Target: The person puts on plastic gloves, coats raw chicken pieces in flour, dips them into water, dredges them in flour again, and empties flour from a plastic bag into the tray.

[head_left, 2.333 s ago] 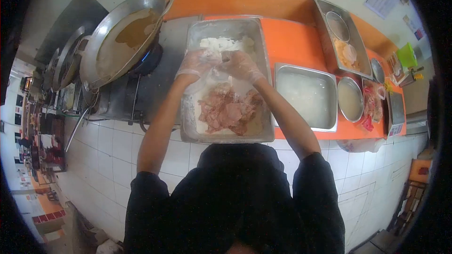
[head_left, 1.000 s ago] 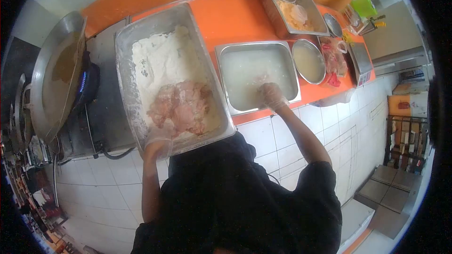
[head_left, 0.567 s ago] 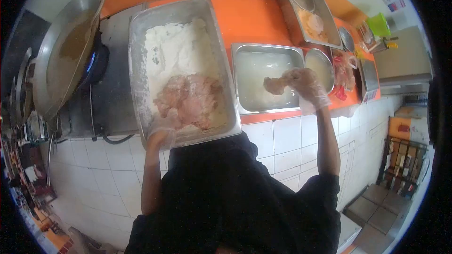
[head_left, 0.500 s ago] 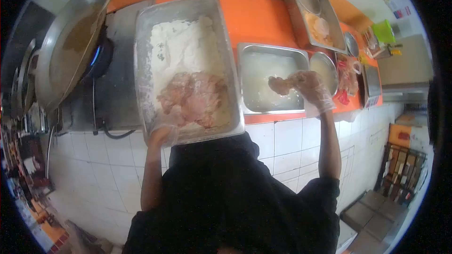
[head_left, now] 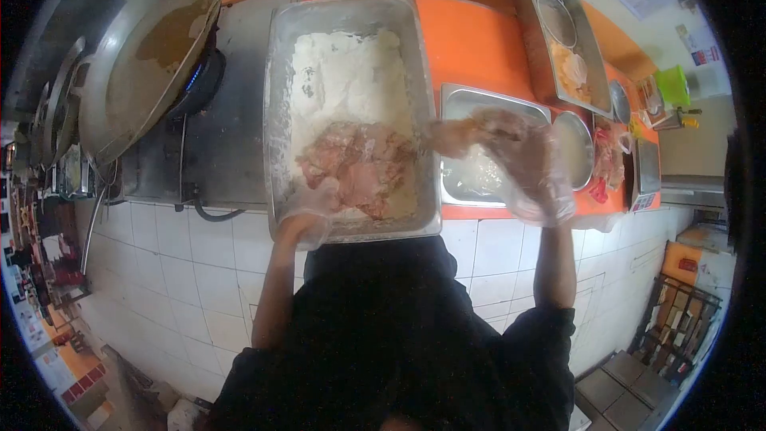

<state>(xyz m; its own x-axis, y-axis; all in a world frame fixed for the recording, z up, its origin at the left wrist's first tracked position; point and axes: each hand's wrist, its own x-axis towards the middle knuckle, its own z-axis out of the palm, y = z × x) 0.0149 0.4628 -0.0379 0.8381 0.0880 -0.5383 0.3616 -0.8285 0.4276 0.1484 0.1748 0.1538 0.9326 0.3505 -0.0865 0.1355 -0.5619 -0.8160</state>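
A deep metal tray (head_left: 427,104) holds white flour (head_left: 343,64) and a pile of floured raw chicken (head_left: 359,164) at its near end. My left hand (head_left: 315,203), in a clear plastic glove, rests inside the tray's near left corner beside the pile, fingers stretched out and holding nothing. My gloved right hand (head_left: 535,172) grips a wet chicken piece (head_left: 453,136), shaped like a drumstick and blurred by motion. That piece hangs between the flour tray and a shallower pan of cloudy liquid (head_left: 479,179), close to the flour tray's right rim.
A large wok of oil (head_left: 152,72) sits over a blue flame (head_left: 194,78) at left. Right of the pan stand a round bowl (head_left: 576,148), red plastic bags (head_left: 610,160) and a scale (head_left: 646,172). Behind them is a deep tray (head_left: 550,44) with a strainer (head_left: 556,20).
My right hand has carried the chicken piece leftward from over the liquid pan to the flour tray's right rim. The view has shifted slightly. My left hand stays by the pile.
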